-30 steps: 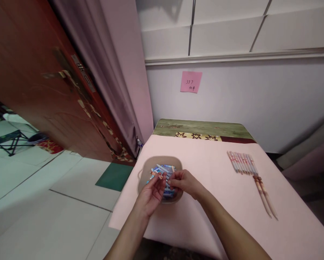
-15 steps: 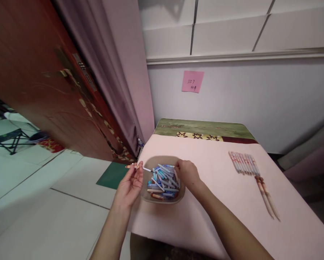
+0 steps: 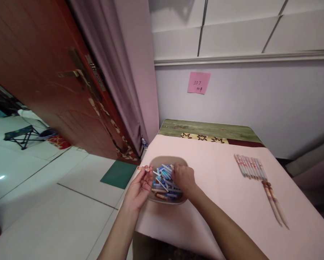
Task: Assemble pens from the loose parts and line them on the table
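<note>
A beige bin holds a heap of pen parts, mostly blue, white and clear, with some brown pieces. My left hand is at the bin's left rim, palm up. Its fingertips pinch a small orange and white pen part that looks like a cap or short barrel. My right hand reaches over the right rim into the heap. Its fingers are curled down, and what they grip is hidden.
On the pink tablecloth, a row of pens lies to the right, with two brown-topped pens nearer me. A pink note is stuck on the wall. Left of the table are a door and a folding stool.
My right hand has moved from the bin's right rim inward over the heap. My left hand still pinches the orange part. The view has turned slightly left.
</note>
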### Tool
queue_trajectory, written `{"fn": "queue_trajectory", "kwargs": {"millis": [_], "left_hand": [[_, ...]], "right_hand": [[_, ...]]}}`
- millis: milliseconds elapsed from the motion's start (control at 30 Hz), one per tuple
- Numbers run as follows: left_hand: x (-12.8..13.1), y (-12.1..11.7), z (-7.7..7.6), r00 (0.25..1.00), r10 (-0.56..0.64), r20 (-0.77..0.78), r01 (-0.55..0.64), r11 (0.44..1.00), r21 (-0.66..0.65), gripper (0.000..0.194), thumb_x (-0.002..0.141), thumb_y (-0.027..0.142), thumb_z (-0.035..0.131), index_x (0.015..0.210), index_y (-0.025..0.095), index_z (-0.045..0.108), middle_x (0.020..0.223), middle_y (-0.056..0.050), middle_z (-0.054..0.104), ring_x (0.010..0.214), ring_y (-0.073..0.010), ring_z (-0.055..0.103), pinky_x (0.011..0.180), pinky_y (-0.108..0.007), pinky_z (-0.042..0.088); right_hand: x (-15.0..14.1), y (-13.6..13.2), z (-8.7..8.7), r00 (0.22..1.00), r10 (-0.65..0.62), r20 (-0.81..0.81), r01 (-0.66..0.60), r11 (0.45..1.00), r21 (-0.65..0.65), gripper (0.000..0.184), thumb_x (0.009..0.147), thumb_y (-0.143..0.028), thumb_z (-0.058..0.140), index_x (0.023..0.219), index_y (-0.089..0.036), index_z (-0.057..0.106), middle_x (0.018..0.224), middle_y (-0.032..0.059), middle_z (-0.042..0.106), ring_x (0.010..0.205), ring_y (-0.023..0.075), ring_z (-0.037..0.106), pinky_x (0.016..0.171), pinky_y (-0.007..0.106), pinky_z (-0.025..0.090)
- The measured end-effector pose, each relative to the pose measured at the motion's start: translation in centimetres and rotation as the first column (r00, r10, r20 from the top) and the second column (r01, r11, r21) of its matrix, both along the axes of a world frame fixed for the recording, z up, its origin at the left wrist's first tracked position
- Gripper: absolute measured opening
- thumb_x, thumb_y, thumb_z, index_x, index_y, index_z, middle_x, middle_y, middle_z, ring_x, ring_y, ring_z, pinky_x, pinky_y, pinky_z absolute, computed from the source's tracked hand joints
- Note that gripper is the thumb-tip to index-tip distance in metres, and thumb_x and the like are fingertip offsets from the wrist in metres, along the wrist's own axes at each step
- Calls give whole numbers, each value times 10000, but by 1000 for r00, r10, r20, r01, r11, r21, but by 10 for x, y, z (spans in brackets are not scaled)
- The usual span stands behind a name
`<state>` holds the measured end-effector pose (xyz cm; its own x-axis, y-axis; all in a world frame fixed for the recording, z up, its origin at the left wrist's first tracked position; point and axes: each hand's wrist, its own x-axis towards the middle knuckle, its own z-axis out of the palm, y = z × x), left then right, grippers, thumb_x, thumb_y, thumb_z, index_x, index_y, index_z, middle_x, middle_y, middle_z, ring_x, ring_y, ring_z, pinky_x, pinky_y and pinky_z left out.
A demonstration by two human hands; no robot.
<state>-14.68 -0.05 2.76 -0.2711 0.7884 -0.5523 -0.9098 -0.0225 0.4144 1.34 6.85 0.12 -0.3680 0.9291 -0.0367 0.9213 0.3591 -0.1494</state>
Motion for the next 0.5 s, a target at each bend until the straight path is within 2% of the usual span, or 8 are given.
{"fn": "queue_trajectory", "kwargs": {"millis": [67,100,167,200,333,500], "left_hand": [[-4,1,0,999,33,-3,-33,999,19,236,912,52,455,760,109,626,882,-117,735,744,-146,717,656,-220,608],[-5,2,1,999,45,-4,-45,999,30,237,912,50,454,760,109,625,883,-114,735,761,-150,718,663,-222,609],[-7,3,3,999,53,-5,-53,998,44,233,913,49,453,771,105,628,887,-115,734,791,-156,719,676,-225,609],[-6,4,4,999,50,-8,-49,998,48,229,914,47,452,782,102,631,891,-118,733,797,-157,719,680,-225,608],[6,8,6,1000,-8,-18,8,999,51,211,910,44,459,813,103,636,883,-116,734,757,-148,718,659,-217,606],[27,13,6,998,-62,-11,62,997,43,195,909,58,474,798,102,628,836,-103,731,799,-161,720,682,-225,609]], "right_hand": [[9,-7,5,980,-36,-198,38,999,8,253,950,-316,418,1016,-175,618,838,90,716,768,215,687,649,270,466],[15,-12,7,941,-38,-337,32,999,-21,243,944,-344,433,977,-196,622,805,55,716,729,190,679,628,246,454],[28,-23,10,815,-24,-578,-46,993,-106,234,918,-390,478,892,-222,639,736,3,709,659,150,656,584,211,434],[34,-29,10,761,-29,-648,-84,986,-143,237,902,-407,500,871,-227,651,716,-5,707,635,144,645,567,207,430],[50,-51,9,641,-106,-760,-105,969,-223,269,860,-436,542,851,-219,700,687,8,710,590,151,628,531,217,437],[59,-59,7,601,-163,-782,-51,969,-241,274,858,-433,540,826,-219,707,667,16,712,585,161,630,535,222,453]]}}
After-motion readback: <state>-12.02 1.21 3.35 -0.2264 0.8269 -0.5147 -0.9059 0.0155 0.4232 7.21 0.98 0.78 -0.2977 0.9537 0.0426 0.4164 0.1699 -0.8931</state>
